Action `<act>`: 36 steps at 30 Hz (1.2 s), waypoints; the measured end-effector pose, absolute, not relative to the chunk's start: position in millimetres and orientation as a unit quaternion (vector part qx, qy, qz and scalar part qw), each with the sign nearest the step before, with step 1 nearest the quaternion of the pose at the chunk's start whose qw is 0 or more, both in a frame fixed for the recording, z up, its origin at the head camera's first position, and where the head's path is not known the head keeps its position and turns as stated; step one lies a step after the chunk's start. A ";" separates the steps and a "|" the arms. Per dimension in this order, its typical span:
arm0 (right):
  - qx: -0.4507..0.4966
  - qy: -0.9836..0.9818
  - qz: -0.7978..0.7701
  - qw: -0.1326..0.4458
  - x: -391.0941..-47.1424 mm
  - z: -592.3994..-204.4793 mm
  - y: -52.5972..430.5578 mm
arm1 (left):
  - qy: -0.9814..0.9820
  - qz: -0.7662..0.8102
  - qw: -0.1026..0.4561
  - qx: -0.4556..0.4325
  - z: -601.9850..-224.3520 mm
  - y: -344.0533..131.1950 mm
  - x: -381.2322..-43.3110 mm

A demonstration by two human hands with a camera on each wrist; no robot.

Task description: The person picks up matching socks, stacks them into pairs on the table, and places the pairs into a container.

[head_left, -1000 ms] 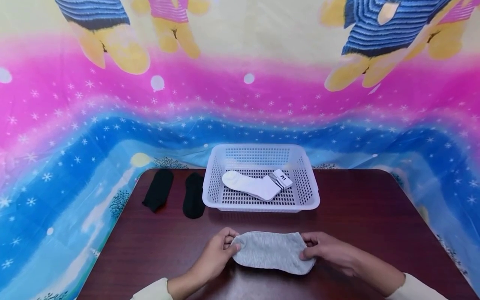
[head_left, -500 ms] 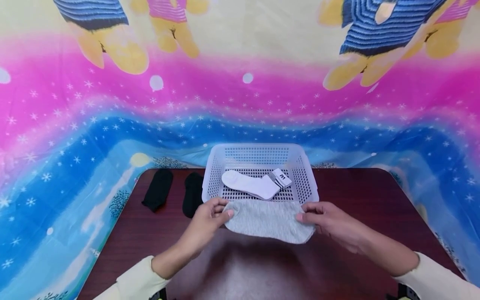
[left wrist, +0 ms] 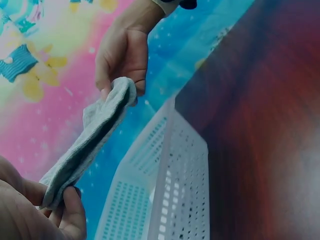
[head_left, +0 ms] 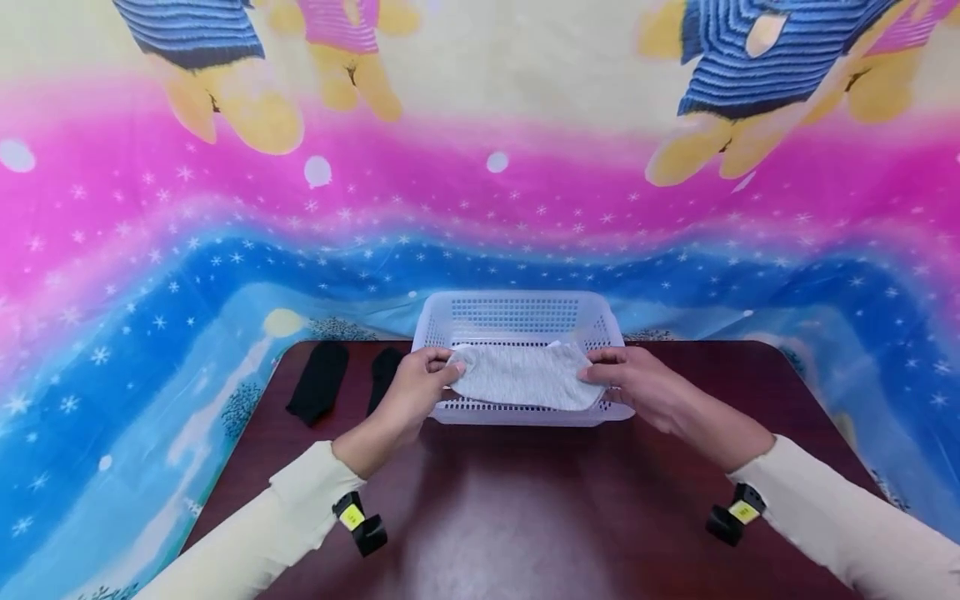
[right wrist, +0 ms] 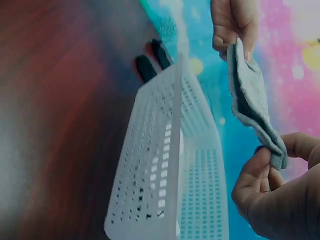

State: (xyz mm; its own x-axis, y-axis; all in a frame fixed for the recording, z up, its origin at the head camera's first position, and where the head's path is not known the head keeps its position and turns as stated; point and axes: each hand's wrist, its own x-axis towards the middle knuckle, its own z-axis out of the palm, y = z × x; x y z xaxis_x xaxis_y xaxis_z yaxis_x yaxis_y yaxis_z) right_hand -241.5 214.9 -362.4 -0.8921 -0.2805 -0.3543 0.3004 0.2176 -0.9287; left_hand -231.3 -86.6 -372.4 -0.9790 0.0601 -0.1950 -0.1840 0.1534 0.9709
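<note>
A light grey ankle sock is stretched level between my two hands, over the white perforated basket. My left hand pinches its left end between thumb and fingers. At the opposite end my right hand pinches it the same way. Both wrist views show the grey sock edge-on, held above the basket rim. The white sock inside the basket is almost wholly hidden behind the grey one in the head view.
Two black socks lie left of the basket: one farther out, the other partly covered by my left hand. Under everything is a dark reddish-brown table. A colourful printed cloth hangs behind the table and down its sides.
Both hands have lifted the grey sock off the table and carried it forward over the basket. The white sock has become covered from view. The basket and black socks have stayed put.
</note>
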 end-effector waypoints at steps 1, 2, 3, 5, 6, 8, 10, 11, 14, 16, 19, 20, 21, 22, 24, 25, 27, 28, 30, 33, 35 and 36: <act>0.009 0.749 -0.621 0.230 -246.2 -363.3 214.8 | 0.756 0.647 0.092 -0.042 -372.2 -86.3 -234.8; 0.011 0.755 -0.615 0.228 -251.3 -364.0 214.6 | 0.757 0.646 0.091 -0.042 -372.4 -85.8 -238.8; 0.011 0.760 -0.610 0.226 -256.7 -364.9 214.5 | 0.758 0.645 0.089 -0.042 -372.5 -85.4 -243.2; 0.008 0.769 -0.597 0.226 -267.5 -366.2 214.0 | 0.757 0.646 0.088 -0.046 -372.4 -84.5 -252.6; 0.008 0.771 -0.594 0.227 -272.9 -366.6 213.3 | 0.757 0.646 0.087 -0.050 -372.5 -84.1 -257.9; 0.007 0.774 -0.591 0.228 -284.0 -367.6 211.8 | 0.758 0.643 0.090 -0.057 -372.6 -83.0 -269.2; 0.009 0.775 -0.590 0.227 -294.3 -368.8 209.7 | 0.761 0.638 0.094 -0.067 -373.1 -81.7 -280.2; 0.011 0.777 -0.588 0.226 -299.2 -369.4 208.4 | 0.765 0.632 0.096 -0.072 -373.7 -81.2 -285.6; 0.021 0.782 -0.581 0.224 -312.3 -371.6 205.1 | 0.771 0.622 0.110 -0.083 -376.5 -78.7 -300.3; 0.028 0.789 -0.570 0.226 -320.2 -373.1 203.5 | 0.771 0.619 0.119 -0.090 -379.1 -77.6 -308.4; 0.038 0.804 -0.545 0.234 -331.1 -376.0 204.2 | 0.767 0.620 0.129 -0.100 -384.9 -74.7 -320.5; 0.042 0.808 -0.537 0.237 -334.3 -377.1 204.6 | 0.767 0.620 0.131 -0.102 -387.4 -73.6 -324.0; 0.047 0.811 -0.532 0.240 -337.5 -378.5 205.1 | 0.768 0.618 0.133 -0.103 -389.9 -72.1 -326.9; 0.048 0.814 -0.526 0.243 -341.0 -380.6 204.7 | 0.770 0.615 0.133 -0.105 -392.8 -71.3 -329.2; 0.052 0.816 -0.520 0.246 -347.1 -385.6 203.9 | 0.781 0.601 0.131 -0.110 -398.9 -67.7 -333.1; 0.057 0.817 -0.518 0.245 -349.7 -388.3 203.3 | 0.786 0.595 0.129 -0.112 -402.4 -65.3 -335.1; 0.061 0.823 -0.509 0.245 -354.6 -393.1 201.7 | 0.798 0.579 0.122 -0.115 -408.2 -60.6 -338.2; 0.062 0.827 -0.502 0.246 -357.1 -395.6 200.9 | 0.806 0.568 0.115 -0.116 -411.0 -58.6 -340.1; 0.061 0.838 -0.482 0.250 -361.1 -400.4 198.0 | 0.827 0.539 0.105 -0.119 -415.4 -56.0 -343.5; 0.057 0.856 -0.439 0.268 -365.4 -406.4 193.6 | 0.865 0.480 0.093 -0.118 -421.4 -55.0 -348.4; 0.053 0.869 -0.405 0.281 -366.9 -411.1 190.8 | 0.886 0.438 0.092 -0.119 -424.9 -54.8 -351.0; 0.049 0.875 -0.386 0.287 -367.3 -413.1 189.8 | 0.895 0.420 0.093 -0.119 -426.5 -54.7 -351.7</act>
